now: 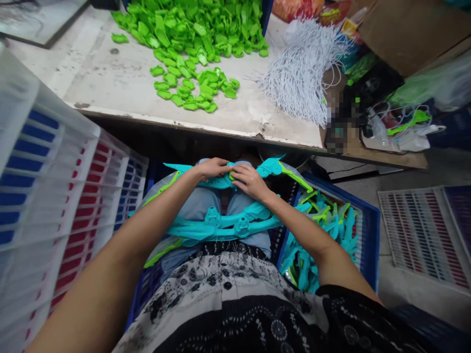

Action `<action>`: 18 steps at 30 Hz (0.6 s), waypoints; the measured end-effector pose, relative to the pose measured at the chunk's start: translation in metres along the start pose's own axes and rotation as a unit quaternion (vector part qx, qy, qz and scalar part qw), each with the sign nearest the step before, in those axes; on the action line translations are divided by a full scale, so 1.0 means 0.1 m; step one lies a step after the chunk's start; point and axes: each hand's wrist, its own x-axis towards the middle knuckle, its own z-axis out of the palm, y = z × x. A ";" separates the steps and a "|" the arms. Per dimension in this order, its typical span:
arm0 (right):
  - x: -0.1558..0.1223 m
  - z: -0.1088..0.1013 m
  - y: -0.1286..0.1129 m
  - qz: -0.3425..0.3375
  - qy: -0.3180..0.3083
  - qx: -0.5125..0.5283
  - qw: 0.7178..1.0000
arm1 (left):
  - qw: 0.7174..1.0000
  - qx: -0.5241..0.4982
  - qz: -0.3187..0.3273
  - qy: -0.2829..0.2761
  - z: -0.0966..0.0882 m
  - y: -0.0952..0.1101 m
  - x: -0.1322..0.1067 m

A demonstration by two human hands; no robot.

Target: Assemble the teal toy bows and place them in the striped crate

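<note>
A turquoise toy bow [270,167] with lime-green limb edges lies crosswise above my knees. My left hand [213,168] is closed on its middle, fingers bent over the top. From the other side my right hand [250,181] grips the same middle part, its fingertips meeting those of the left. A small green piece [232,175] shows between the fingers, partly covered by them. Nearer my body, more turquoise bow parts [221,225] rest across my lap, apart from both hands.
Ahead stands a worn white table [121,88] with a heap of green plastic pieces [206,39] and a bundle of white cords [301,73]. A blue crate [371,235] of turquoise and green parts sits at my right. Tall white crates [73,196] wall off the left side.
</note>
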 end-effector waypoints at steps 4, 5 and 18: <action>0.01 0.06 -0.02 0.130 0.051 0.066 0.988 | 0.998 0.059 0.021 0.032 0.02 0.03 -0.02; 0.05 0.06 0.00 0.172 0.049 0.081 0.981 | 0.998 0.048 0.014 0.035 0.04 0.05 -0.02; 0.13 0.11 0.03 0.194 -0.025 0.031 0.980 | 0.985 0.140 -0.008 0.101 0.07 0.12 -0.08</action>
